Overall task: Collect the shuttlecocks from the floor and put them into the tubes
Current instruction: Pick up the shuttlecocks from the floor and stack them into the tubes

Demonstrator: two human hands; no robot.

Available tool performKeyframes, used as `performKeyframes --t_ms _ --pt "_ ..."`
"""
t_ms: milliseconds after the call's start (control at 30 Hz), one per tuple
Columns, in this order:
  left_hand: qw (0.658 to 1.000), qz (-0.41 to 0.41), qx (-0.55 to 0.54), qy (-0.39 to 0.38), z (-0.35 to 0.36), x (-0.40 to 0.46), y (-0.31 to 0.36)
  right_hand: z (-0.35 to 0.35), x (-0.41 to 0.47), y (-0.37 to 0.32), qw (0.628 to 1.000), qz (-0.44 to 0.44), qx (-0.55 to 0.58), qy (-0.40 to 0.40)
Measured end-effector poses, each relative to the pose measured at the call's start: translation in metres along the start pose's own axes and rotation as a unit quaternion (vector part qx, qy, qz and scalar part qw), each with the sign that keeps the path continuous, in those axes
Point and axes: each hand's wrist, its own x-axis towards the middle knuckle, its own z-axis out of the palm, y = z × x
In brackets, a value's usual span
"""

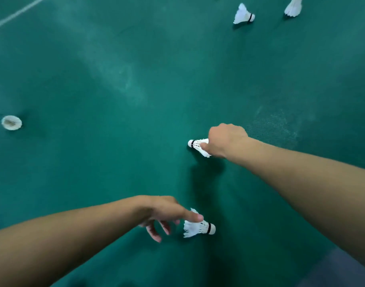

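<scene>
Green court floor is filling the view, and the right hand is pinching a white shuttlecock by its feathers, cork pointing left. Nearer in, the left hand is reaching with fingers spread, its grip touching a second shuttlecock. Three more are lying well apart: one far left, two up top. White line is crossing the corner.
</scene>
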Motion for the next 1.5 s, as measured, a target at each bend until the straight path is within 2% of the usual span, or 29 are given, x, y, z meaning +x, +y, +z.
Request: performKeyframes --t_ms 67,100,200,267,367,500,567,700,867,967,1033,1133,1233,1367,1500 --pt "0.998 -0.003 -0.047 -0.039 0.014 0.011 -0.008 0.015 0.005 -0.001 0.997 0.062 0.051 0.008" --pt "0.997 0.005 -0.069 -0.025 0.022 0.019 -0.013 0.020 0.007 -0.001 0.991 0.098 0.086 0.002" --pt "0.979 0.074 -0.171 0.083 0.053 0.037 -0.021 0.034 0.012 -0.001 0.960 0.159 0.225 -0.041" --pt "0.967 0.110 -0.186 0.138 0.063 0.041 -0.022 0.042 0.013 -0.005 0.951 0.137 0.270 -0.062" --pt "0.951 0.177 -0.150 0.204 0.054 0.035 -0.013 0.048 0.017 -0.015 0.951 0.090 0.295 -0.020" --pt "0.915 0.212 0.037 0.342 0.017 0.025 -0.002 0.036 0.019 -0.018 0.947 0.102 0.294 0.077" --pt "0.901 0.226 0.028 0.369 0.002 0.023 0.000 0.028 0.018 -0.019 0.955 0.088 0.270 0.092" --pt "0.886 0.235 -0.126 0.379 -0.007 0.025 0.001 0.020 0.015 -0.018 0.950 0.075 0.288 0.092" --pt "0.859 0.251 -0.206 0.395 -0.020 0.010 0.011 0.003 -0.001 -0.009 0.908 0.091 0.399 0.091" --pt "0.842 0.275 -0.272 0.376 -0.041 -0.015 0.028 -0.023 -0.021 0.006 0.912 0.100 0.388 0.081" --pt "0.816 0.284 -0.364 0.348 -0.055 -0.033 0.045 -0.049 -0.030 0.018 0.904 0.118 0.397 0.103" --pt "0.771 0.308 -0.468 0.304 -0.077 -0.076 0.083 -0.107 -0.045 0.037 0.871 0.143 0.438 0.171" --pt "0.758 0.361 -0.458 0.294 -0.096 -0.122 0.123 -0.158 -0.062 0.053 0.870 0.132 0.426 0.209" --pt "0.769 0.422 -0.363 0.313 -0.114 -0.191 0.169 -0.210 -0.089 0.071 0.870 0.128 0.408 0.244" --pt "0.779 0.434 -0.312 0.327 -0.115 -0.318 0.217 -0.302 -0.173 0.091 0.877 0.155 0.391 0.233"
